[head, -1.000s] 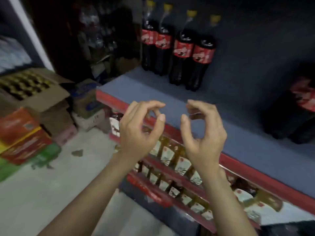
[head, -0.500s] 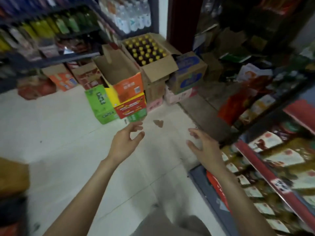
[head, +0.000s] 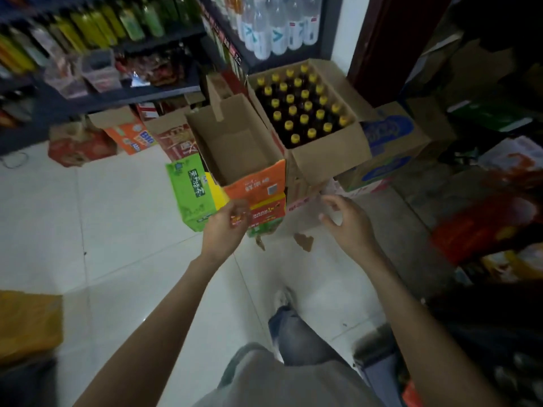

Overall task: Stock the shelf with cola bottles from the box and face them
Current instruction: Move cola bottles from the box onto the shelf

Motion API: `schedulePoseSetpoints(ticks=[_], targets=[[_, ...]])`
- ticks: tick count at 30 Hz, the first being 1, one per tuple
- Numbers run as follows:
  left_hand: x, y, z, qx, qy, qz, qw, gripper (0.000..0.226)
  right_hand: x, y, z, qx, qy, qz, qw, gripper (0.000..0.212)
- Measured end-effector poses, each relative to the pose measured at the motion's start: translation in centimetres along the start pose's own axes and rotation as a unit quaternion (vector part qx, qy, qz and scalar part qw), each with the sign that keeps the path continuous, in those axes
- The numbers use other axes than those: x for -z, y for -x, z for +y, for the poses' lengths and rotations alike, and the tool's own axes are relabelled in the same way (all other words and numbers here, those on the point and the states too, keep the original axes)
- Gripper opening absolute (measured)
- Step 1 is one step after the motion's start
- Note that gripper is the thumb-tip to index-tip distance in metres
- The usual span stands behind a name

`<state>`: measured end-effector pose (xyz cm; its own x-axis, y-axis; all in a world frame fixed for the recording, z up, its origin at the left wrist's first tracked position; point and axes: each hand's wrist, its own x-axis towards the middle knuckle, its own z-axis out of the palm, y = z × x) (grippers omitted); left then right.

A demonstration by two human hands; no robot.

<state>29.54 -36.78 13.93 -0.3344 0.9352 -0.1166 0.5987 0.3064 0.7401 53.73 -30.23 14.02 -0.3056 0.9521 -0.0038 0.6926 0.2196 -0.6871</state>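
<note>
Both hands had swung from the shelf toward the box of upright cola bottles, farther off; right hand nearer, left hand alongside, fingers released, empty.

The single head-worn camera looks steeply down and forward from standing height over the person's own arms and legs onto the tiled floor, with stacked cartons near ahead.

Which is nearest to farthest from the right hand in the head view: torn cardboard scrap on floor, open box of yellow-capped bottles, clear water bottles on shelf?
From the right hand:
1. Torn cardboard scrap, on the floor just left of it.
2. Open cardboard box of yellow-capped bottles, beyond it.
3. Clear water bottles, on the shelf behind the box.
</note>
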Motion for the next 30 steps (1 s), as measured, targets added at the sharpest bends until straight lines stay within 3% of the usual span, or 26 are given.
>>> schedulePoseSetpoints(ticks=[4,8,12,16,19,22,25,30], targets=[[0.1,-9.5,1.2,-0.017,-0.031,-0.019,0.999,0.039,0.3,-10.0,0.2,-0.011,0.021,0.022,0.999,0.030],[-1.1,-18.7,1.3,-0.036,-0.054,-0.028,0.997,0.025,-0.9,-18.9,2.0,-0.012,0.040,0.063,0.997,0.024],[-3.9,-27.9,0.5,-0.059,-0.093,-0.047,0.993,0.029,-3.8,-26.9,4.6,-0.061,0.092,0.078,0.991,0.026],[-7.1,-35.2,-0.4,-0.090,-0.136,-0.097,0.982,0.039,-7.5,-32.4,6.5,-0.091,0.130,0.030,0.987,0.035],[-9.9,-39.5,-1.5,-0.123,-0.180,-0.122,0.968,0.045,-10.3,-35.2,7.6,-0.069,0.203,-0.067,0.974,0.049],[-12.0,-42.4,-1.7,-0.192,-0.227,-0.141,0.944,0.047,-12.3,-36.7,8.3,-0.057,0.299,-0.116,0.946,0.043],[-13.3,-44.6,-1.4,-0.264,-0.298,-0.180,0.899,0.051,-13.8,-37.3,8.9,-0.071,0.318,-0.095,0.941,0.037],[-15.2,-47.0,-1.1,-0.268,-0.393,-0.240,0.846,0.050,-14.2,-37.3,8.3,-0.079,0.293,-0.021,0.953,0.038]])
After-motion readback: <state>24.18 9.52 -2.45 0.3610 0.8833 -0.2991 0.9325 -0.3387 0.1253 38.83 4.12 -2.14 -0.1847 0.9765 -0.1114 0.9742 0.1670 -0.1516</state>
